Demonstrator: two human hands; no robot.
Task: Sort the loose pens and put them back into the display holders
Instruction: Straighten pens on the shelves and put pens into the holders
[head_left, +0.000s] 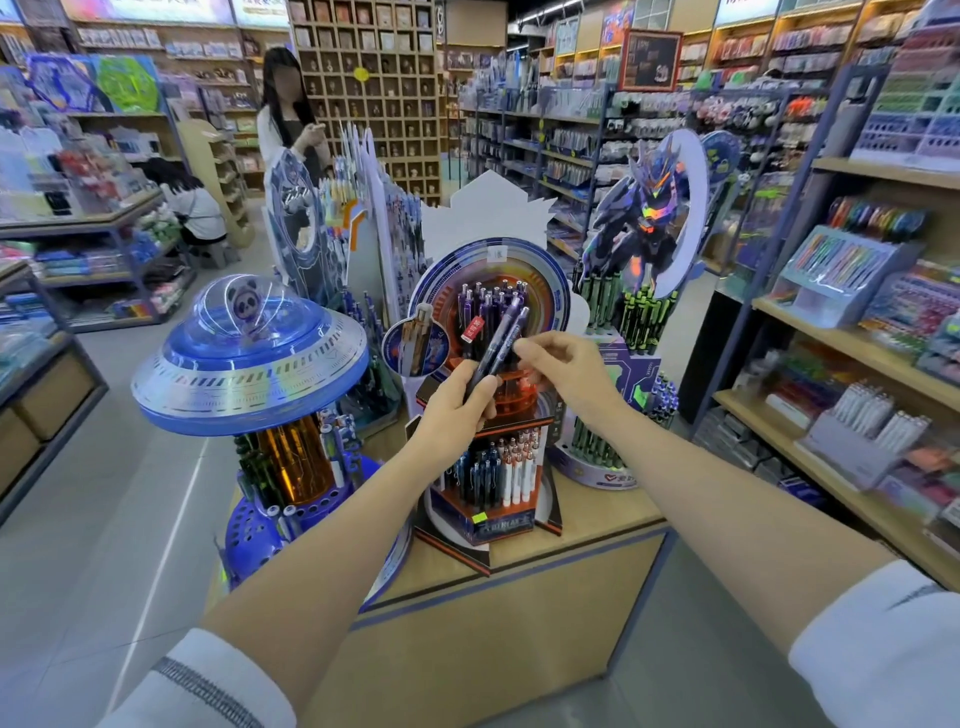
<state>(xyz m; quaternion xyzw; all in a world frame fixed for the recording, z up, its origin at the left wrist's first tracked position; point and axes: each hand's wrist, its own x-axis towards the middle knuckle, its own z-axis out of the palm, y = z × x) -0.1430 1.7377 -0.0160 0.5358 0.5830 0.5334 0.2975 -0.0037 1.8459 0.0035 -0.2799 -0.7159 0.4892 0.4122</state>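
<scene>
white sleeves sit closest to the lens, pushed back from two bare forearms that reach toward the middle of the shop island. out at the end of them, a small bunch of dark pens, two as far as i can tell, stands tilted up and to the right in front of the tiered display holder. the left hand is clenched round their lower ends; the right hand pinches the upper barrel of one of them with fingertips and thumb, as if to draw it out of the bunch.

judging by this, the sorting is partway through. the upper tier behind the hands already carries a cluster of purple pens, and the lower tier holds dark blue and white ones upright, so those slots look largely filled; the pens in the hands are not yet placed.

a red tag hangs among the purple pens and a green sticker sits on the base, with a printed strip beside it; none of the writing can be read.

around the holder on the wooden worktop stand a blue saucer-shaped display to the left and a robot cut-out stand with green-and-black pens to the right.
</scene>
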